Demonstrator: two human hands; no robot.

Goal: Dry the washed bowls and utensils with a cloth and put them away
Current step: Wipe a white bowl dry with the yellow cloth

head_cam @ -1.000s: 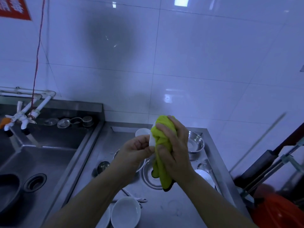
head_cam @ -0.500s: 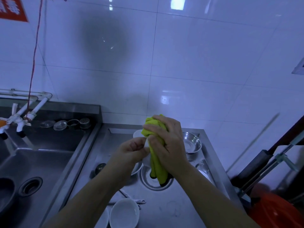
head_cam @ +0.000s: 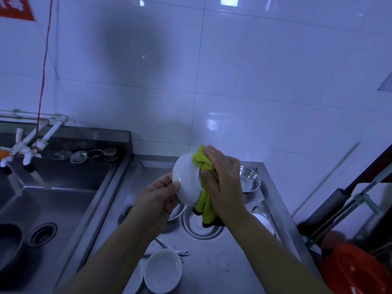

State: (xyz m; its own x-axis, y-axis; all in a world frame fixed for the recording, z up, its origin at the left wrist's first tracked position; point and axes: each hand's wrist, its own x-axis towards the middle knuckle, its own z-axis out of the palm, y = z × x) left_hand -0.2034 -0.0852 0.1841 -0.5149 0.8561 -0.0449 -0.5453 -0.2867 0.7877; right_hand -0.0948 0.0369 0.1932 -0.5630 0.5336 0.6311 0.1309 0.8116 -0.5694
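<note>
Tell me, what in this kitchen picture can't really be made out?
- Head view: the inside of the white bowl faces away, and the green cloth under the right hand covers it.
- The left hand hides the rim it pinches.
- The utensils on the counter are mostly hidden by the left forearm.
- The red sign is cut off by the top left edge and blurred.
- The orange object at lower right is blurred and cut off.

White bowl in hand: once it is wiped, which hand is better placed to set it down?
Probably the left hand: it already pinches the white bowl by the rim, while the right hand grips the green cloth.
</note>
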